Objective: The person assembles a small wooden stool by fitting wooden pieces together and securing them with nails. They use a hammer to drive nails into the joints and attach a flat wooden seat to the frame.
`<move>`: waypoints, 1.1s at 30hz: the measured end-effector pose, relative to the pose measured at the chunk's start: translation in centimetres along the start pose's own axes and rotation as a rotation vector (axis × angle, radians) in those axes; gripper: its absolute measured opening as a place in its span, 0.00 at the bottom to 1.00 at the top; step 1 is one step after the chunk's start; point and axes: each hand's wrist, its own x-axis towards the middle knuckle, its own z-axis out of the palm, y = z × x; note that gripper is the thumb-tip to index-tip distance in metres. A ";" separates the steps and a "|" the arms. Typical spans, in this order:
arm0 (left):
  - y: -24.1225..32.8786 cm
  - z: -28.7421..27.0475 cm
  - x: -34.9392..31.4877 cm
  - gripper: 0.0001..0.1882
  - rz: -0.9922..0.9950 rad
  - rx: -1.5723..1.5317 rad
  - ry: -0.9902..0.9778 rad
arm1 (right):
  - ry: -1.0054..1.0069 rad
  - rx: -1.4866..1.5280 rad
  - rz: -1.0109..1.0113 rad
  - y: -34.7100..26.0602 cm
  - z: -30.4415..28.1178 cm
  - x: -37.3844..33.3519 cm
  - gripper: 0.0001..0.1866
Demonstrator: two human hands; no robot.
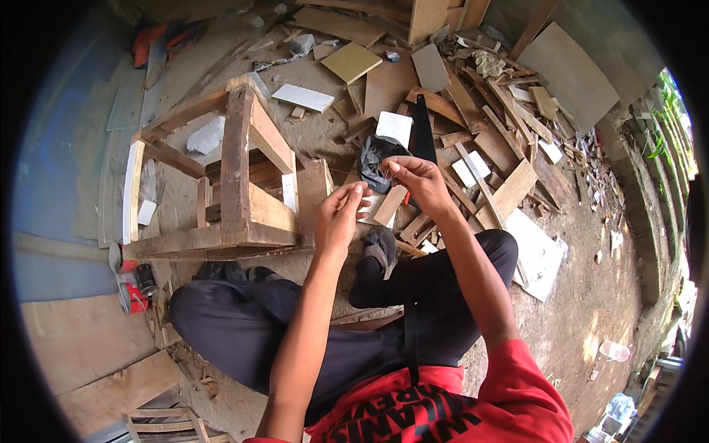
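My right hand (421, 181) is raised ahead of me, thumb and fingertips pinched on a few thin, nail-like pieces (385, 172). Lower and to its left, my left hand (340, 213) is closed, with the thumb pressed against curled fingers; whatever it may hold is too small to make out. Just beyond the hands, a crumpled black plastic bag (375, 151) lies among wood scraps. A wooden frame (238, 159) like an unfinished stool rests to the left of my left hand, apart from it.
A handsaw (423, 129) with a dark blade lies past my right hand. Wood offcuts (509, 196) are heaped at the right, with a white board (535, 255) nearer. Red cans (133, 297) stand beyond my left knee. A plywood sheet (569, 74) leans against the far right wall.
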 end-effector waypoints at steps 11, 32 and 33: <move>-9.3 -3.7 -0.5 0.10 -0.236 0.052 0.017 | -0.111 0.117 0.126 6.9 2.7 -4.5 0.16; 0.1 0.2 -7.1 0.05 0.196 0.062 -0.112 | -0.453 -1.617 0.499 24.4 -8.2 -8.9 0.20; 1.2 1.1 -8.2 0.05 0.237 0.122 -0.141 | -0.353 -1.624 0.466 24.5 -10.5 -9.1 0.21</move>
